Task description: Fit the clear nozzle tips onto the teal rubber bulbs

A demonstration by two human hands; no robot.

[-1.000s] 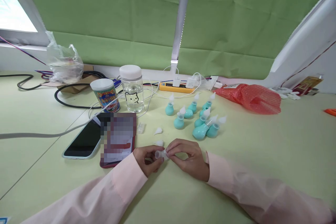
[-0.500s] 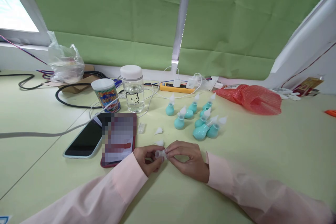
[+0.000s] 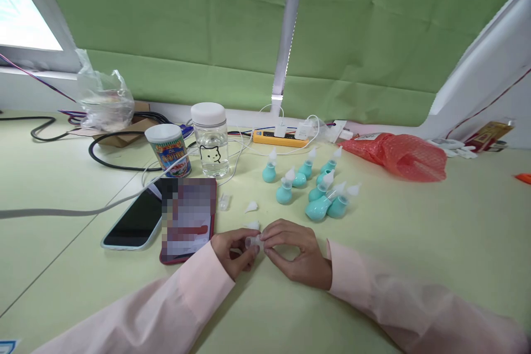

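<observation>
Between my two hands is a short clear plastic tube (image 3: 250,241), its wide end facing left. My left hand (image 3: 232,251) wraps its fingers and thumb around that end. From the other side my right hand (image 3: 297,251) pinches the tube's right end with thumb and fingertips, which hide what is there. Just beyond them lies a white cone-shaped nozzle tip (image 3: 253,225), partly covered by my fingers. A second white tip (image 3: 251,207) rests farther back, and a small clear plastic piece (image 3: 224,202) is beside the phone. Several teal bulb nasal aspirators (image 3: 284,194) with clear necks and white tips stand or lie behind my right hand.
Two phones, a dark-screened one (image 3: 135,221) and one in a red case (image 3: 188,246), lie at left. Behind them are a noodle cup (image 3: 170,152) and a lidded water bottle (image 3: 211,141). An orange power strip (image 3: 274,140), cables and a red bubble-wrap bundle (image 3: 410,157) line the back.
Both hands stay in nearly the same place around the tube. The fingers of my right hand have shifted slightly at its right end. The other things have not moved.
</observation>
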